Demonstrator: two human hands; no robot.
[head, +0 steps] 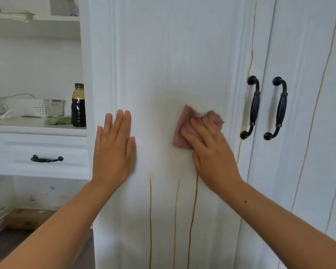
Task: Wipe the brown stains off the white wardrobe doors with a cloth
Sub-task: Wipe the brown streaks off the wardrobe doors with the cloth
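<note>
Your left hand (114,148) lies flat on the left door (163,55), fingers straight and close together. I judge it is there to keep the door from giving way under the rubbing. Your right hand (209,150) presses the pink cloth (182,133) against the same door with stretched fingers. The cloth is bunched under the fingertips, at the height of the handles. Around it the white shows only a pale brownish haze (163,101), so this patch looks nearly done.

Three thin brown streaks (150,220) run down below your hands to the bottom of the view, and there is free door surface to follow them downward. To the right the room is less. The dark handle (251,107) is near the cloth, and a brown line (250,61) runs along the door edge beside it. The right door (299,55) has long streaks too. On the shelf at the left stands a bottle (78,107) of dark liquid, well apart.
</note>
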